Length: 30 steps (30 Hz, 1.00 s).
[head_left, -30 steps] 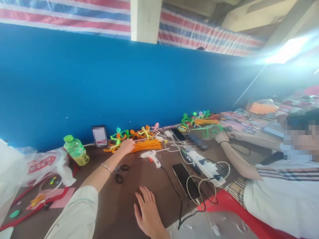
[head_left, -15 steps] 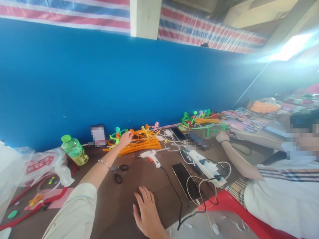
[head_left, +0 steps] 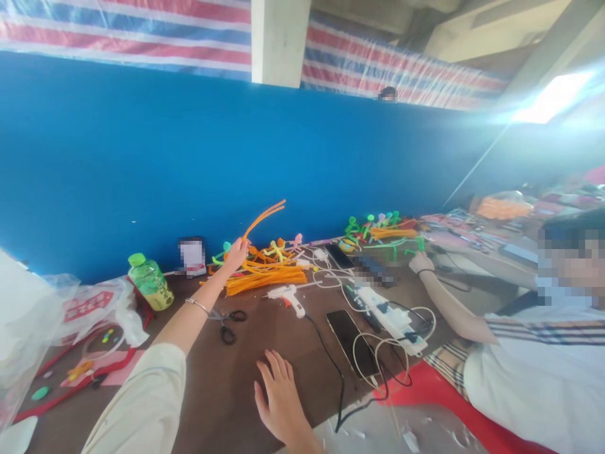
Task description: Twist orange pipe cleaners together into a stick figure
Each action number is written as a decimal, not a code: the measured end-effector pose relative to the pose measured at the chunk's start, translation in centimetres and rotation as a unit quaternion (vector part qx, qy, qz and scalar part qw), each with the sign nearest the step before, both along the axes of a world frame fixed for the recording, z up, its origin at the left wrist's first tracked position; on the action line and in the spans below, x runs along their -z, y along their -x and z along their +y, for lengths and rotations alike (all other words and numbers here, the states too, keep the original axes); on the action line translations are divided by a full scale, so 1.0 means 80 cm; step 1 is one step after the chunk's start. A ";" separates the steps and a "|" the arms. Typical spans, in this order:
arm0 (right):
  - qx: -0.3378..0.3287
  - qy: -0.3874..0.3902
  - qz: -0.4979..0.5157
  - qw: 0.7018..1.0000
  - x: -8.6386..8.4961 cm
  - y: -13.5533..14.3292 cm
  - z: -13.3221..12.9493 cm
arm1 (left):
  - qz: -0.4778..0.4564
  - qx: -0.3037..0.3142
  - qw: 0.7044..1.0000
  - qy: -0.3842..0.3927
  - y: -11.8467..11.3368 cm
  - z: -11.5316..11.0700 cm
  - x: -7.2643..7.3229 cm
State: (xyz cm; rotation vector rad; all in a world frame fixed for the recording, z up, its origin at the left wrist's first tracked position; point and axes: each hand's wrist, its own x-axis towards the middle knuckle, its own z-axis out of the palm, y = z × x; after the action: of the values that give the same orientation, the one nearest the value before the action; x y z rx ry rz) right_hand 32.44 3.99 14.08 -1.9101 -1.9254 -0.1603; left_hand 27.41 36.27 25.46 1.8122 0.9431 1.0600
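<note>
My left hand (head_left: 237, 253) is closed around a few orange pipe cleaners (head_left: 263, 217), whose free ends stick up to the right against the blue wall. Just below it, a bundle of loose orange pipe cleaners (head_left: 267, 279) lies on the table, with small coloured pipe-cleaner figures (head_left: 278, 249) behind. My right hand (head_left: 280, 398) rests palm down on the brown table (head_left: 227, 391), fingers spread and holding nothing. Between my hands are black-handled scissors (head_left: 228, 325) and a white glue gun (head_left: 289, 297) with a black cord.
A green-capped bottle (head_left: 152, 284) and a plastic bag (head_left: 97, 309) stand at left. Right of the glue gun lie a phone (head_left: 352, 343) and a white power strip (head_left: 392, 318) with tangled cables. A co-worker (head_left: 529, 366) sits at right, one hand (head_left: 420, 261) at green pipe cleaners.
My left hand has lifted from the orange bundle, raising a few pipe cleaners out of it. My right hand stays in place on the table. The view has tilted slightly upward.
</note>
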 end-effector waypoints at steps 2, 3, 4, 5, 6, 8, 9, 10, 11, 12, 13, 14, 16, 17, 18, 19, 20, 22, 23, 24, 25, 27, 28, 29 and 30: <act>-0.002 -0.001 0.002 1.000 0.000 0.000 0.001 | -0.068 0.025 0.997 0.040 0.004 -0.002 -0.009; -0.002 -0.003 0.003 1.000 0.000 0.000 0.001 | -0.098 0.037 0.993 0.060 0.007 -0.002 -0.013; -0.002 -0.006 0.003 1.000 -0.001 0.000 0.001 | -0.125 0.050 0.988 0.078 0.010 -0.002 -0.018; -0.002 -0.008 0.002 1.000 -0.001 0.000 0.001 | -0.150 0.062 0.982 0.096 0.013 -0.002 -0.022; -0.002 -0.011 0.001 1.000 -0.002 0.001 0.002 | -0.173 0.074 0.976 0.113 0.016 -0.002 -0.025; -0.001 -0.013 -0.001 1.000 -0.003 0.002 0.002 | -0.214 0.093 0.962 0.142 0.023 -0.005 -0.031; 0.000 -0.012 -0.002 1.000 -0.003 0.002 0.002 | -0.232 0.101 0.955 0.155 0.026 -0.008 -0.033; 0.002 -0.010 -0.003 1.000 -0.003 0.002 0.002 | -0.248 0.111 0.948 0.167 0.030 -0.013 -0.034; 0.005 -0.008 -0.003 1.000 -0.002 0.002 0.002 | -0.262 0.121 0.941 0.178 0.035 -0.020 -0.033; 0.005 -0.005 -0.005 1.000 -0.001 0.002 0.001 | -0.273 0.133 0.934 0.190 0.041 -0.029 -0.030; 0.003 -0.002 -0.008 1.000 0.001 0.001 0.001 | -0.282 0.148 0.927 0.201 0.048 -0.040 -0.026; -0.002 -0.002 -0.010 1.000 0.003 -0.001 0.000 | -0.288 0.162 0.920 0.211 0.057 -0.053 -0.019; -0.015 -0.008 -0.004 1.000 0.006 -0.006 0.001 | -0.292 0.185 0.909 0.233 0.080 -0.081 -0.001; -0.020 -0.017 0.012 1.000 0.007 -0.009 0.003 | -0.290 0.191 0.905 0.245 0.093 -0.096 0.011; -0.026 -0.026 0.039 0.999 0.007 -0.012 0.007 | -0.288 0.194 0.902 0.257 0.107 -0.110 0.024; -0.033 -0.038 0.079 0.996 0.005 -0.014 0.013 | -0.287 0.193 0.899 0.268 0.120 -0.123 0.038; -0.045 -0.045 0.130 0.990 0.002 -0.015 0.021 | -0.285 0.190 0.897 0.278 0.134 -0.136 0.052; -0.093 -0.043 0.232 0.967 -0.008 -0.010 0.045 | -0.284 0.184 0.893 0.296 0.158 -0.157 0.081; -0.106 -0.043 0.271 0.956 -0.014 -0.004 0.060 | -0.290 0.200 0.879 0.321 0.169 -0.166 0.095; -0.112 -0.037 0.304 0.945 -0.018 0.004 0.077 | -0.298 0.211 0.866 0.341 0.179 -0.173 0.107; -0.112 -0.027 0.340 0.933 -0.022 0.014 0.096 | -0.300 0.221 0.857 0.357 0.188 -0.179 0.119; -0.103 0.009 0.432 0.896 -0.023 0.037 0.132 | -0.289 0.236 0.843 0.387 0.203 -0.187 0.136; -0.112 0.032 0.484 0.868 -0.021 0.049 0.150 | -0.274 0.245 0.838 0.404 0.210 -0.189 0.142; -0.129 0.051 0.528 0.838 -0.018 0.059 0.165 | -0.261 0.249 0.834 0.418 0.216 -0.191 0.147; -0.150 0.074 0.561 0.811 -0.013 0.068 0.179 | -0.249 0.252 0.830 0.431 0.222 -0.191 0.151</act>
State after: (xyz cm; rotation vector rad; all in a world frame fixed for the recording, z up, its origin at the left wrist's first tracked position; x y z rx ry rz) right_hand 26.99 18.30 15.16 -1.2045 -1.3221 1.0123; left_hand 9.64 21.03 13.39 0.8654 0.4415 0.5554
